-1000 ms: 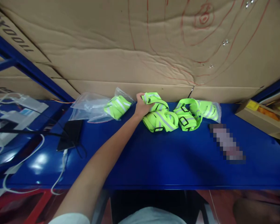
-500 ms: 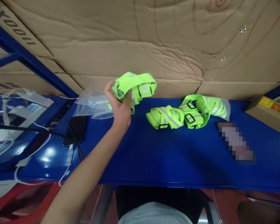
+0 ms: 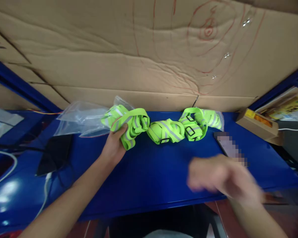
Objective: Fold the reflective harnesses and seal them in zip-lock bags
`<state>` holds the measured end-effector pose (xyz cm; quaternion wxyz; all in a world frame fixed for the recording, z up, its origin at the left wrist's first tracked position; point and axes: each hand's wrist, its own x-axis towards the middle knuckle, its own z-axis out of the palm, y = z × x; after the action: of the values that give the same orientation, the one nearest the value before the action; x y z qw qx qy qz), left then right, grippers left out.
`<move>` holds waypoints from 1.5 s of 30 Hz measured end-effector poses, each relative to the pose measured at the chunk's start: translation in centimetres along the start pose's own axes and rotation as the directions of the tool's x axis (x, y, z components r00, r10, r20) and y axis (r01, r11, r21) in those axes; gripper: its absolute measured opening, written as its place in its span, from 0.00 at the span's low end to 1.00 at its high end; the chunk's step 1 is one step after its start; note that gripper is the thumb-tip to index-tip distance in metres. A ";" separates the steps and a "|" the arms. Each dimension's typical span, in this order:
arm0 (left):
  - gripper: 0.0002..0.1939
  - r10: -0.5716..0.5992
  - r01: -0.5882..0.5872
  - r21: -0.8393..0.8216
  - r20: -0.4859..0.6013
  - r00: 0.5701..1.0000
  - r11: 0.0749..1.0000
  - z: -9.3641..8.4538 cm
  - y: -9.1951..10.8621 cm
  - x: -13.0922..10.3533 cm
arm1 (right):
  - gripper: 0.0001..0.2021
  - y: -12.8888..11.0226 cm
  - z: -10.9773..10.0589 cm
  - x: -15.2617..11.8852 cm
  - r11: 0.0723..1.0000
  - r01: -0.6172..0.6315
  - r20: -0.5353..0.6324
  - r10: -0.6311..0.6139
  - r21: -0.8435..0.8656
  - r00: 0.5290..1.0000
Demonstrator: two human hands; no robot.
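Toward the back of the blue table, my left hand (image 3: 115, 145) is closed on a bundle of neon-yellow reflective strap (image 3: 134, 124) with grey stripes. A clear plastic bag with more yellow strap (image 3: 115, 114) lies just behind that bundle. To its right sits a rolled reflective strap (image 3: 166, 130), followed by another with black buckles (image 3: 192, 127). A bagged strap (image 3: 213, 119) lies at the end of the row. Over the front right of the table hangs my right hand (image 3: 221, 177), smeared by motion, its fingers hard to make out; it touches none of the straps.
Clear plastic bags (image 3: 81, 117) and a black phone-like device (image 3: 56, 153) with a white cable lie at left. At right are a blurred-out phone (image 3: 229, 145) and a small cardboard box (image 3: 257, 125). A large cardboard sheet (image 3: 101, 66) stands behind the blue table (image 3: 144, 178).
My left hand has lowered the strap bundle toward the table, beside the other rolls. My right hand has come into view at the right. The view has turned rightward.
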<state>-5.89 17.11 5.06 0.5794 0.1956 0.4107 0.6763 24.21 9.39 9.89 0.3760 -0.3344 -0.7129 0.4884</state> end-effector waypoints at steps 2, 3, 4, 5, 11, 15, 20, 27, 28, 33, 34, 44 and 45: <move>0.15 -0.111 0.111 -0.016 0.014 0.994 0.994 -0.2 0.2 -0.2 | 0.15 1.7 1.1 1.6 1.000 0.006 0.071 -0.004 -0.030 0.998; 0.11 -0.164 0.165 -0.022 0.021 0.986 0.986 -0.3 0.2 -0.3 | 0.15 2.9 1.9 2.6 0.997 0.010 0.112 -0.002 -0.073 0.994; 0.09 -0.208 0.209 -0.028 0.027 0.978 0.977 -0.3 0.3 -0.5 | 0.16 4.3 2.7 3.7 0.991 0.004 0.149 0.015 -0.131 0.989; 0.07 -0.241 0.242 -0.033 0.034 0.970 0.970 -0.3 0.3 -0.6 | 0.19 5.7 3.4 4.6 0.978 0.009 0.143 0.021 -0.208 0.990; 0.04 -0.287 0.292 -0.047 0.098 0.953 0.955 0.1 0.0 -1.3 | 0.23 9.2 4.7 6.7 0.938 -0.093 -0.168 0.038 -0.334 0.985; 0.07 -0.349 0.355 -0.016 0.146 0.925 0.935 0.1 -0.7 -2.1 | 0.35 7.6 4.0 6.0 0.906 0.130 -0.153 -0.207 -0.403 0.966; 0.05 -0.471 0.469 0.056 0.187 0.862 0.881 -0.2 -1.3 -3.2 | 0.46 7.3 3.8 5.7 0.724 0.394 0.059 -0.442 -0.566 0.895; 0.08 -0.499 0.495 0.080 0.234 0.834 0.865 -0.4 -2.2 -3.1 | 0.29 6.9 4.0 5.2 0.681 0.505 0.180 -0.492 -0.530 0.852; 0.12 -0.506 0.499 0.094 0.244 0.827 0.861 -0.5 -2.4 -3.0 | 0.28 6.7 4.1 5.0 0.731 0.474 0.163 -0.457 -0.490 0.874; 0.39 -0.447 0.425 0.149 0.403 0.799 0.893 -1.3 -2.7 -3.3 | 0.21 7.2 4.8 4.3 0.870 0.224 -0.060 -0.277 -0.439 0.959; 0.43 -0.418 0.391 0.153 0.428 0.801 0.907 -1.4 -2.8 -3.4 | 0.29 7.5 4.9 4.2 0.877 0.186 -0.092 -0.252 -0.444 0.963; 0.34 -0.527 0.152 0.621 0.479 0.702 0.769 -0.7 -0.7 -2.9 | 0.14 8.7 4.3 4.7 0.994 -0.051 -0.407 0.006 -0.100 0.914; 0.34 -0.511 0.123 0.646 0.457 0.728 0.753 -0.8 -0.5 -2.7 | 0.16 8.7 3.9 5.0 0.995 -0.069 -0.459 0.029 -0.070 0.888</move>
<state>-5.49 14.26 4.76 0.7044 0.4902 0.4140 0.3034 19.34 14.48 1.76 0.5065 -0.4734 -0.6155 0.3749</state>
